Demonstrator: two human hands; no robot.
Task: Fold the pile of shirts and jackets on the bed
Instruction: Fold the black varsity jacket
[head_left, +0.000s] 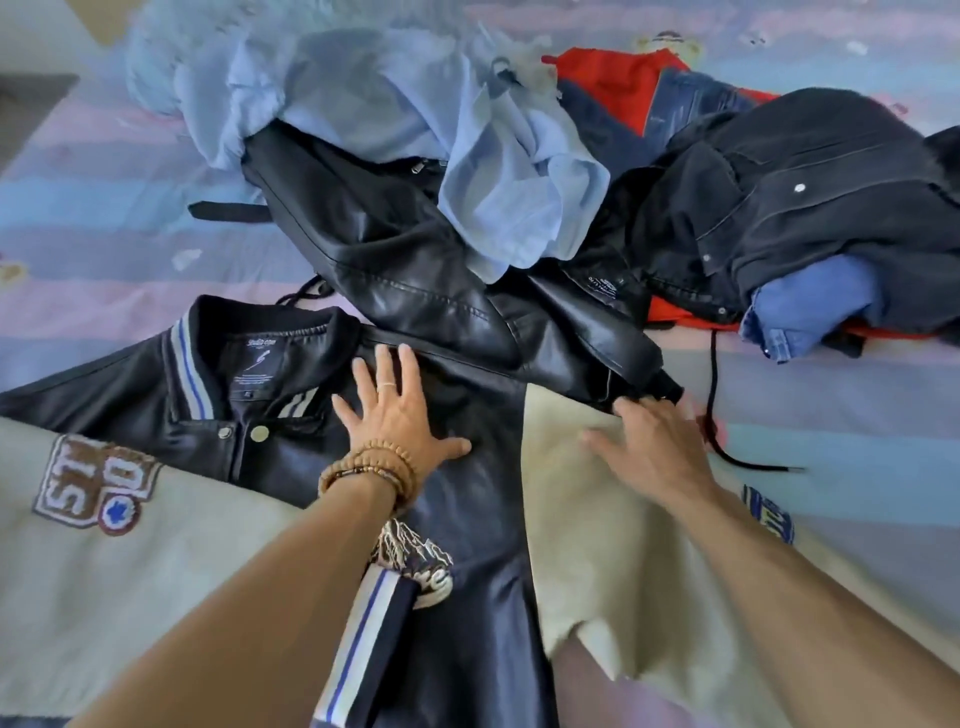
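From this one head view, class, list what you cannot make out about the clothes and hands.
- Right hand: motion-blurred fingertips at the black leather jacket; grip unclear.
- Navy-and-cream varsity jacket: hem cut off by the bottom edge.
- Red garment: mostly buried under the dark denim jacket.
- Collar label print: too small.

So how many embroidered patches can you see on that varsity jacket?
3. One brown lettered patch on the cream sleeve at left, one by the left forearm at centre, one blue beside the right forearm. Folds may hide more.

Black-and-cream varsity jacket (260, 467), light blue shirt (415, 130), pastel-striped bedsheet (104, 234).
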